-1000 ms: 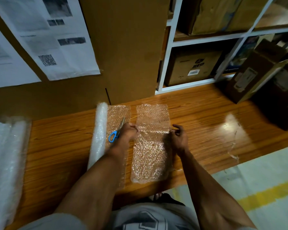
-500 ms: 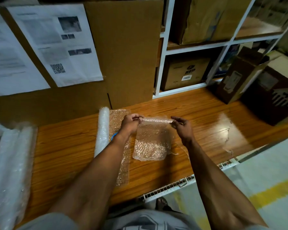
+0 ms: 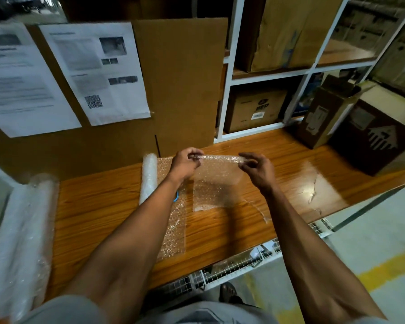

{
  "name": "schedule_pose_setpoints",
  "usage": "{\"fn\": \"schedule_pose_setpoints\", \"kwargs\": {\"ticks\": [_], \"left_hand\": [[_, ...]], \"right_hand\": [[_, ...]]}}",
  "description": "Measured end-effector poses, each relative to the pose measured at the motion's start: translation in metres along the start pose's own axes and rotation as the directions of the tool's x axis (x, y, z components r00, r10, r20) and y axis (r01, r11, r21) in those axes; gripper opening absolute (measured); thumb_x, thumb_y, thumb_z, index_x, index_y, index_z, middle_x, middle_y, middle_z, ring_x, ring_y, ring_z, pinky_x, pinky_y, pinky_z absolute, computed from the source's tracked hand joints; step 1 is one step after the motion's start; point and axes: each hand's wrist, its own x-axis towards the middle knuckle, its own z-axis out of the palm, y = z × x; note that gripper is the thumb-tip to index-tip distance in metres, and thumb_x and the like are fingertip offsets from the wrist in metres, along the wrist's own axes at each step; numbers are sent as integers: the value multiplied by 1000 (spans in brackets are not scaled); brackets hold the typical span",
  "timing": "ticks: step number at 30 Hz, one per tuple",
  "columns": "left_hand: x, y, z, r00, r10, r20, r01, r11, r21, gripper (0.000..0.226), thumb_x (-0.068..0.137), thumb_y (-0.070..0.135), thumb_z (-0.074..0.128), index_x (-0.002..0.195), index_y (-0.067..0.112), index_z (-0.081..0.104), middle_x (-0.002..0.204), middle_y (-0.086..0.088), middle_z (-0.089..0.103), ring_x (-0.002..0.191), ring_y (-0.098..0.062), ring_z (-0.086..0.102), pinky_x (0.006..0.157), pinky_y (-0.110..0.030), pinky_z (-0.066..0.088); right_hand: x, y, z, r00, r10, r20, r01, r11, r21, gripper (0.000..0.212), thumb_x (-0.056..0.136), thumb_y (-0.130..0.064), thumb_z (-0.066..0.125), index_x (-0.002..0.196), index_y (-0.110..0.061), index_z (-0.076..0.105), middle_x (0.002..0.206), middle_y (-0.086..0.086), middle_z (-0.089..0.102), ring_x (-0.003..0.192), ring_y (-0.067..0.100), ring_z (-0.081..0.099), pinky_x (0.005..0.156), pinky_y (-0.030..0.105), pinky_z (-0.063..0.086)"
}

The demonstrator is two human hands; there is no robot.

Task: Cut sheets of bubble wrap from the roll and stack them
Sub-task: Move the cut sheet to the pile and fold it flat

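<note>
Both hands, left [image 3: 185, 161] and right [image 3: 255, 168], pinch the cut sheet [image 3: 216, 181] by its top corners above the tabletop [image 3: 98, 206]; feather-light and floppy, it likely needs two-corner support.

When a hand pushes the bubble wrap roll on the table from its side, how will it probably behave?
The bubble wrap roll is a round cylinder lying on the smooth wooden table, so it would probably roll instead of sliding. It looks like mostly air-filled film, so likely light and easy to move. The unrolled sheet attached beside it may drag along or wind back.
</note>
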Motion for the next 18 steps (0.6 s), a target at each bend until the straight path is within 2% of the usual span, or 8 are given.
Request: {"fn": "schedule_pose_setpoints", "kwargs": {"ticks": [5,12,15,18], "left_hand": [[-6,4,-7,997,75,9,-75,997,-23,27,89,8,75,104,31,73,104,11,73,97,-7,68,79,-25,57],[-9,8,-12,994,112,-2,-112,992,-63,19,91,8,72,102,23,77,102,8,75,100,-10,69,90,-27,56],[-8,11,-14,995,104,-4,-104,992,-77,20,91,9,73,102,24,77,102,8,75,99,-10,69,90,-28,57],[-6,14,-14,994,105,3,-105,993,-63,22,88,8,75,102,25,76,102,7,75,100,-12,69,88,-26,57]], "right_hand": [[-6,-18,-4,999,31,-21,-28,986,166,32,93,-18,78,124,-20,74,127,-2,72,114,11,70,92,38,63],[-6,-29,-11,997,31,-69,-21,991,135,20,89,-21,82,109,-19,79,113,-3,78,111,14,72,97,44,61],[-7,-33,-11,996,26,-83,-13,989,150,23,89,-19,82,112,-15,79,115,-1,77,112,13,72,98,40,60],[-8,-35,-12,996,13,-92,-5,996,95,24,91,-20,81,115,-18,78,118,-3,76,113,10,71,95,35,61]]}}
